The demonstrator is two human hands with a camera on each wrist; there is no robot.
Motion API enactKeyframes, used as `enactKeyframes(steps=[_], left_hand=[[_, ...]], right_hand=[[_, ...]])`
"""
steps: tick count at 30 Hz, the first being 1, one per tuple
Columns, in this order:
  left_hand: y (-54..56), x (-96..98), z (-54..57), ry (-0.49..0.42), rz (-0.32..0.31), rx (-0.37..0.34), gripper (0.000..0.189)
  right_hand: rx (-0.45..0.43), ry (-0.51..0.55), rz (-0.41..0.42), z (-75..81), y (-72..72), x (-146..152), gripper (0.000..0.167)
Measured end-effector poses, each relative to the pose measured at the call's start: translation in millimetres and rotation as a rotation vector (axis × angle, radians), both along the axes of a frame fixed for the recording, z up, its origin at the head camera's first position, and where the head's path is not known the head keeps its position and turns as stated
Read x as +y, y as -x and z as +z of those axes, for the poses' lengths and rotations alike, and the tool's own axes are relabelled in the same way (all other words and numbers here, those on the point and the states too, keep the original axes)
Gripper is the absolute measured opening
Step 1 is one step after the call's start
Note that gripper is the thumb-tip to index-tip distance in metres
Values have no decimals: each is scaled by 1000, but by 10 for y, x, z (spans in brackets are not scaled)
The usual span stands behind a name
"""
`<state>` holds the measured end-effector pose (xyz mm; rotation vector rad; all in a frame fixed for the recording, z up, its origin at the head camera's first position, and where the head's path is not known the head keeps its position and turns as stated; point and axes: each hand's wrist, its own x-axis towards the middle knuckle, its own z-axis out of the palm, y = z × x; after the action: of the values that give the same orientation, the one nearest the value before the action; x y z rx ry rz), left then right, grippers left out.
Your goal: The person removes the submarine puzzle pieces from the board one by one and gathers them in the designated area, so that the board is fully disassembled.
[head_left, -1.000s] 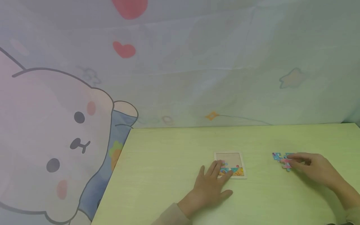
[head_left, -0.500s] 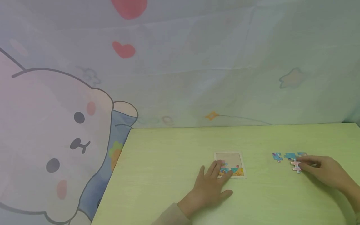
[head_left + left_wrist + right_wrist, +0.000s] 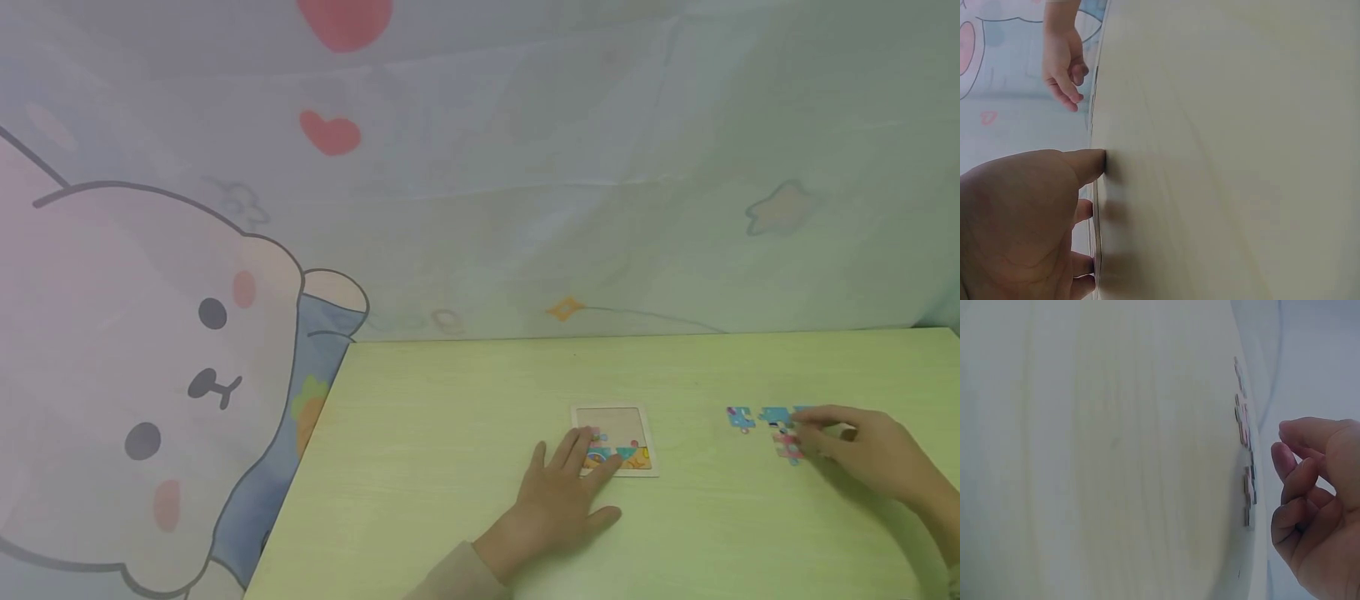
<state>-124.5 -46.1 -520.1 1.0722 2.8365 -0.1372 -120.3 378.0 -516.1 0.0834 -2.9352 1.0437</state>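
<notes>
The left hand (image 3: 558,496) lies with spread fingers over the lower left of a small square puzzle board (image 3: 651,433), fingertips on its pieces. Part of the board's lower area holds colored jigsaw pieces; its upper area shows bare wood. Over at the right, the right hand (image 3: 862,446) hovers beside a pink jigsaw piece (image 3: 788,448), thumb and index finger close to it. In the right wrist view, the right hand (image 3: 1313,494) is bent at the fingers, with no piece visible between them. Blue jigsaw pieces (image 3: 774,415) lie just behind the pink one.
Another blue jigsaw piece (image 3: 740,417) lies left of that group. The pale yellow-green table (image 3: 450,417) ends at a patterned curtain (image 3: 480,208) behind. A large cartoon animal print (image 3: 150,375) covers the cloth on the left.
The right hand has shifted right along the loose pieces, and the pink piece now lies farther right than a second ago. The left hand and the board stay in place.
</notes>
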Motion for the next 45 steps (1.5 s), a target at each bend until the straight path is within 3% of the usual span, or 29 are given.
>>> enactKeyframes(steps=[7, 19, 29, 39, 45], left_hand=[[4, -5, 4, -11, 2, -13, 66], [14, 1, -7, -18, 0, -11, 65], [-22, -16, -1, -23, -9, 11, 68], [-81, -128, 10, 0, 33, -10, 69], [-88, -179, -20, -4, 12, 8, 70]], right_hand=[[11, 29, 24, 19, 43, -189, 30], [51, 103, 159, -42, 207, -674, 20], [-47, 176, 174, -22, 404, -1241, 23], [-31, 211, 292, -14, 573, -1687, 23], [-64, 208, 338, -8, 630, -1920, 25]])
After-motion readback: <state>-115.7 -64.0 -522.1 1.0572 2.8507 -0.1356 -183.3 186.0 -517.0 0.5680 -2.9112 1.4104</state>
